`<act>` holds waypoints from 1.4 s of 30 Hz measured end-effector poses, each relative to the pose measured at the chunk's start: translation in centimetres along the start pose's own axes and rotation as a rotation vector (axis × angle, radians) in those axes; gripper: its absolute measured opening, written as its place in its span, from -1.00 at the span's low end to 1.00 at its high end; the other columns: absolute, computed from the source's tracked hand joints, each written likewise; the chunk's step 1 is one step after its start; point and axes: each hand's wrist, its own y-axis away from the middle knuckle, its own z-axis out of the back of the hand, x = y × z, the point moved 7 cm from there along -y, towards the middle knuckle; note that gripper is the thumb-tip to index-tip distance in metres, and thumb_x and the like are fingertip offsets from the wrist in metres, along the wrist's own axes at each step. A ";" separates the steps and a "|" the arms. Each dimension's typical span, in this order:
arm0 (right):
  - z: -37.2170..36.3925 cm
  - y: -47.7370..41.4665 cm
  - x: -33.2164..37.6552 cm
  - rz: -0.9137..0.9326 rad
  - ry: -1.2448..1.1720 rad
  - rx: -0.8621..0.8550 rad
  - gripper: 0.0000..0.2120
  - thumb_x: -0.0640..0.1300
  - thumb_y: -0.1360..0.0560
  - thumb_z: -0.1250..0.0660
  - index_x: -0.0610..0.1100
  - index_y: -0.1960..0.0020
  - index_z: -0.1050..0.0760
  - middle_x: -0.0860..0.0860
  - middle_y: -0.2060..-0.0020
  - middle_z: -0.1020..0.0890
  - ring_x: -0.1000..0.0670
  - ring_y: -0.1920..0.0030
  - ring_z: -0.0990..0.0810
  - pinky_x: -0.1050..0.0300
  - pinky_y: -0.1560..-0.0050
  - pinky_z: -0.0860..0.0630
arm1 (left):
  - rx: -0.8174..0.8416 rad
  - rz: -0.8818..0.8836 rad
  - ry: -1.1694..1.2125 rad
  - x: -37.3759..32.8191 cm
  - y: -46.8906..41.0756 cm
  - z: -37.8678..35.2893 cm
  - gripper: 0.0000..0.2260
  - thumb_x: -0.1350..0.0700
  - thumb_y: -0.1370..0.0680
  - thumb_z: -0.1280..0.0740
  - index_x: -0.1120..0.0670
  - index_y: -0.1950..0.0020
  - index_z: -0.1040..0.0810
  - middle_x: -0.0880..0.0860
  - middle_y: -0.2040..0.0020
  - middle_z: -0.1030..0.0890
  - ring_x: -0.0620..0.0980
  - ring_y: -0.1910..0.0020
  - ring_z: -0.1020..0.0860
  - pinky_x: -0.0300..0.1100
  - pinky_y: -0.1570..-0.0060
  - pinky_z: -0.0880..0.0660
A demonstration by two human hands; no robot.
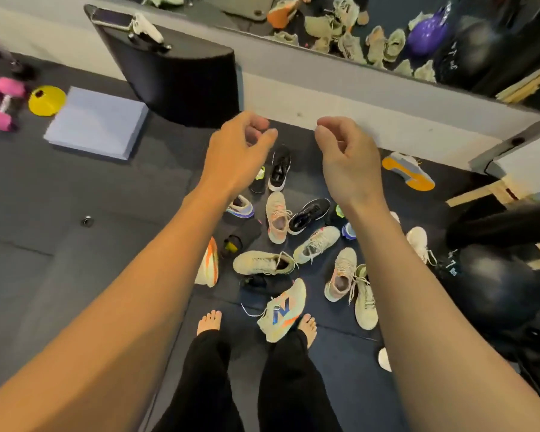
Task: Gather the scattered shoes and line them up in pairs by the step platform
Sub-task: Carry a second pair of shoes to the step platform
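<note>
Nothing is paired yet: the shoes (281, 244) lie scattered on the floor, and my left hand (237, 151) and right hand (346, 157) hang loosely curled, each grip empty.

Heap: the shoes lay scattered on the dark floor, centre to lower centre of the frame, unpaired and pointing every way.
Black shoe (280, 167): white sole, upright, top of the heap.
Second black shoe (309, 215): white sole, angled, mid-heap.
Peach knit shoe (277, 216): upright, just left of it.
Beige knit shoe (263, 262): lying crosswise, laces loose.
N-logo shoe (283, 311): cream with blue and orange, tipped on its side, lower centre.
Orange-soled shoe (408, 170): grey, on its side, apart at the right by the wall.
Step platform (96, 123): pale blue slab, flat on the floor, left of centre.
</note>
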 end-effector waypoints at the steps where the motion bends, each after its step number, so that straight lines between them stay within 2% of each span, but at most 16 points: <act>1: -0.5 -0.8 -1.1 0.005 0.001 0.024 -0.75 -0.04 -0.58 -0.21 -0.06 -0.20 -0.53 0.18 0.03 -0.56 0.41 0.11 -0.47 0.59 0.15 -0.33 | -0.017 0.029 0.006 0.9 -0.2 -1.1 -0.80 -0.04 -0.55 -0.30 0.01 -0.11 -0.56 -0.07 0.12 -0.60 -0.23 0.19 -0.52 -0.35 0.18 -0.40; 5: -2.9 -3.9 -6.3 0.014 0.004 0.086 -0.75 -0.01 -0.57 -0.23 -0.03 -0.18 -0.55 0.19 0.05 -0.58 0.40 0.12 -0.48 0.58 0.15 -0.34 | -0.086 0.103 0.045 5.4 -1.5 -5.8 -0.81 -0.04 -0.55 -0.30 0.01 -0.09 -0.57 -0.07 0.10 -0.59 -0.24 0.14 -0.52 -0.44 0.18 -0.39; 9: -6.8 -6.5 -14.3 0.009 0.020 0.104 -0.77 -0.01 -0.57 -0.22 -0.02 -0.17 -0.55 0.16 0.02 -0.60 0.31 0.08 -0.52 0.53 0.14 -0.38 | -0.105 0.157 0.061 13.4 -3.2 -11.5 -0.80 -0.03 -0.55 -0.30 0.02 -0.10 -0.57 -0.09 0.08 -0.59 -0.23 0.11 -0.52 -0.43 0.15 -0.40; 11: -10.0 -7.6 -19.0 0.000 0.014 0.111 -0.78 -0.02 -0.58 -0.22 -0.02 -0.15 -0.55 0.13 0.03 -0.61 0.24 0.07 -0.54 0.47 0.15 -0.38 | -0.116 0.172 0.061 18.6 -4.4 -14.4 -0.80 -0.02 -0.55 -0.30 0.04 -0.09 -0.57 -0.06 0.06 -0.59 -0.19 0.08 -0.53 -0.37 0.12 -0.43; 15: -18.0 -8.7 -28.1 0.016 0.035 0.159 -0.82 -0.02 -0.58 -0.21 0.02 -0.08 -0.56 0.21 0.15 -0.60 0.26 0.11 -0.55 0.49 0.19 -0.39 | -0.159 0.225 0.022 30.7 -6.0 -19.4 -0.82 0.02 -0.55 -0.30 0.06 -0.08 -0.57 -0.02 0.05 -0.61 -0.12 0.08 -0.55 -0.30 0.13 -0.42; 18: -24.6 -9.5 -34.5 0.036 0.043 0.205 -0.85 -0.05 -0.56 -0.22 0.01 0.01 -0.57 0.17 0.21 -0.61 0.15 0.11 -0.58 0.26 0.12 -0.44 | -0.125 0.324 -0.008 40.4 -7.3 -23.9 -0.81 0.07 -0.54 -0.28 0.08 -0.12 -0.55 0.04 0.00 -0.62 -0.04 0.03 -0.56 -0.15 0.02 -0.48; 20: -29.1 -10.1 -38.2 0.059 0.092 0.252 -0.83 -0.08 -0.55 -0.22 -0.04 0.02 -0.59 0.12 0.24 -0.61 0.09 0.13 -0.56 0.19 0.16 -0.41 | -0.083 0.381 -0.028 46.1 -8.3 -27.0 -0.81 0.11 -0.54 -0.26 0.10 -0.12 -0.54 0.07 -0.04 -0.62 0.03 -0.03 -0.55 -0.02 -0.08 -0.49; 23: -34.8 -11.4 -43.3 0.074 0.157 0.333 -0.81 -0.12 -0.55 -0.22 -0.05 -0.04 -0.60 0.09 0.17 -0.61 0.08 0.10 -0.54 0.21 0.15 -0.34 | -0.045 0.433 -0.063 52.7 -10.1 -30.8 -0.92 0.10 -0.54 -0.27 0.04 -0.02 -0.51 0.06 -0.04 -0.60 0.08 -0.04 -0.54 0.02 -0.09 -0.48; 25: -38.1 -12.2 -46.7 0.069 0.198 0.380 -0.79 -0.15 -0.54 -0.21 -0.06 -0.08 -0.59 0.03 0.06 -0.64 0.02 0.04 -0.56 0.16 0.07 -0.42 | -0.018 0.445 -0.100 56.2 -11.6 -32.7 -0.89 0.06 -0.55 -0.29 0.02 -0.05 -0.51 0.06 -0.05 -0.60 0.08 -0.04 -0.54 -0.04 0.02 -0.47; 27: -41.1 -13.0 -50.0 0.053 0.245 0.427 -0.77 -0.17 -0.54 -0.20 -0.07 -0.12 -0.57 -0.03 -0.05 -0.63 -0.06 -0.07 -0.56 0.02 -0.09 -0.48 | -0.006 0.415 -0.151 58.8 -13.3 -33.9 -0.80 0.05 -0.54 -0.31 0.05 -0.14 -0.52 0.07 -0.08 -0.60 0.07 -0.03 -0.54 -0.08 0.11 -0.43; 30: -44.5 -13.9 -53.7 0.022 0.332 0.477 -0.73 -0.20 -0.55 -0.19 -0.07 -0.20 -0.52 -0.06 -0.16 -0.60 -0.12 -0.17 -0.52 -0.07 -0.19 -0.45 | 0.031 0.343 -0.192 61.3 -15.6 -35.3 -0.71 0.10 -0.51 -0.34 0.12 -0.21 -0.48 0.12 -0.15 -0.56 0.12 -0.11 -0.53 0.03 -0.04 -0.48; 33: -46.4 -14.4 -56.0 0.005 0.347 0.475 -0.69 -0.24 -0.52 -0.16 -0.05 -0.21 -0.51 -0.06 -0.17 -0.60 -0.12 -0.18 -0.52 0.01 -0.15 -0.46 | 0.159 0.340 -0.203 63.1 -16.5 -37.2 -0.60 0.13 -0.52 -0.32 0.11 -0.34 -0.35 0.15 -0.26 -0.49 0.18 -0.19 -0.49 0.09 -0.11 -0.49; 35: -46.9 -14.1 -57.1 -0.029 0.330 0.482 -0.66 -0.27 -0.51 -0.15 -0.02 -0.21 -0.50 -0.03 -0.14 -0.60 -0.08 -0.13 -0.54 0.12 -0.04 -0.45 | 0.207 0.354 -0.210 63.8 -16.6 -38.2 -0.55 0.12 -0.52 -0.31 0.10 -0.39 -0.29 0.17 -0.28 -0.48 0.21 -0.19 -0.49 0.11 -0.11 -0.49; 37: -47.1 -13.8 -57.7 -0.052 0.312 0.490 -0.65 -0.27 -0.51 -0.16 0.00 -0.21 -0.47 -0.02 -0.12 -0.60 -0.07 -0.10 -0.54 0.08 -0.05 -0.48 | 0.180 0.356 -0.267 64.2 -16.8 -38.5 -0.60 0.10 -0.52 -0.31 0.13 -0.32 -0.32 0.18 -0.23 -0.50 0.23 -0.17 -0.49 0.08 -0.09 -0.47; 39: -47.3 -13.9 -57.7 -0.045 0.309 0.495 -0.68 -0.26 -0.53 -0.16 0.00 -0.21 -0.45 -0.04 -0.11 -0.59 -0.08 -0.08 -0.54 -0.03 -0.11 -0.50 | 0.150 0.370 -0.373 64.6 -17.1 -38.3 -0.68 0.11 -0.51 -0.30 0.17 -0.23 -0.37 0.21 -0.17 -0.52 0.25 -0.14 -0.50 0.01 0.03 -0.43; 42: -47.4 -14.2 -57.8 -0.028 0.301 0.492 -0.69 -0.26 -0.54 -0.16 -0.03 -0.23 -0.44 -0.06 -0.09 -0.59 -0.08 -0.05 -0.54 0.00 -0.06 -0.50 | 0.152 0.385 -0.537 65.1 -17.1 -38.2 -0.77 0.13 -0.54 -0.27 0.17 -0.17 -0.47 0.20 -0.15 -0.54 0.24 -0.11 -0.51 -0.02 0.13 -0.35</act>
